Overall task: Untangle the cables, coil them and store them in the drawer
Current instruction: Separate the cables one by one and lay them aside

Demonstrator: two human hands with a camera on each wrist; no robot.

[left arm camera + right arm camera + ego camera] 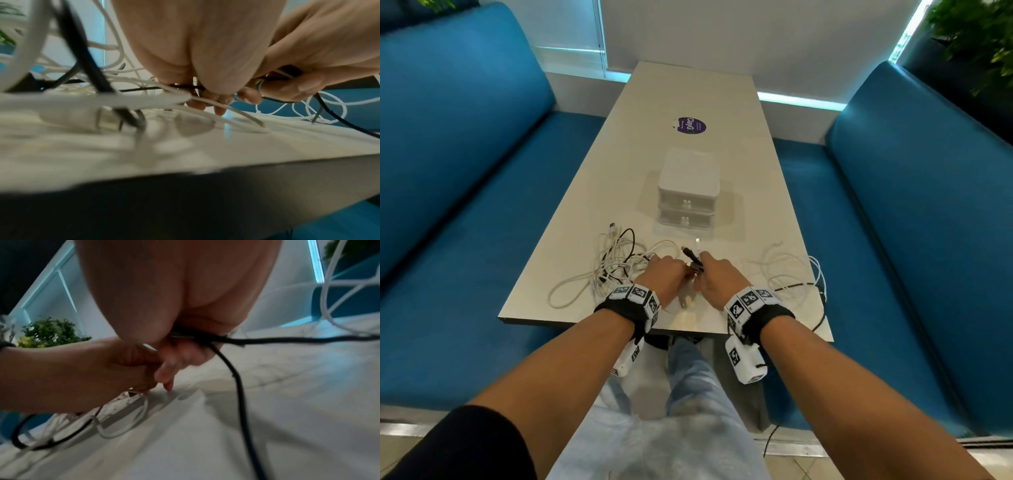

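Note:
A tangle of white and black cables [616, 263] lies on the near left of the table. A looser white cable [787, 270] lies at the near right, with a black cable [794, 285] running off the table edge. My left hand [666, 277] and right hand [714, 277] meet at the table's near middle. Both pinch the black cable [267, 339], whose plug end [690, 255] sticks up beyond my fingers beside a white plug [697, 244]. A white two-drawer box [688, 192] stands behind, both drawers closed.
The pale table [688, 92] runs away from me between two blue benches [465, 205] [911, 212]. A purple sticker [690, 125] lies on the tabletop behind the box. Plants stand at the far corners. My legs are under the near edge.

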